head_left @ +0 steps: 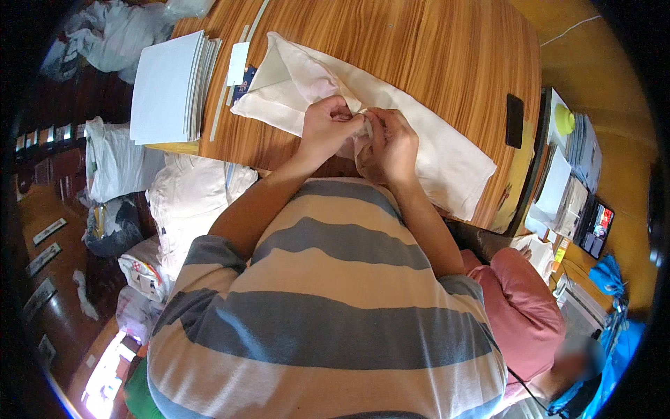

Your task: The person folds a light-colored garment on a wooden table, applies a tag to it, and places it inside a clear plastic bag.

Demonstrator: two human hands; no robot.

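A cream cloth piece (pixel 436 150), seemingly a folded garment, lies slantwise across the wood-grain table, its left end partly opened out. Near the table's front edge, my left hand (pixel 326 130) pinches a gathered bit of this cloth between thumb and fingers. Close beside it my right hand (pixel 394 143) is closed on the same bunched part, fingers bent downward. The two sets of fingertips nearly meet. Whatever small detail lies between them is hidden. Below the hands a fold of the cloth hangs toward my striped shirt.
Left on the wooden table (pixel 419 49) are a stack of white sheets (pixel 167 87), a thin strip, a white tag (pixel 238 63) and a dark blue tag. A black phone (pixel 514 120) lies right. A person in a pink top (pixel 516 307) sits close on my right. Bags (pixel 115 160) stand left.
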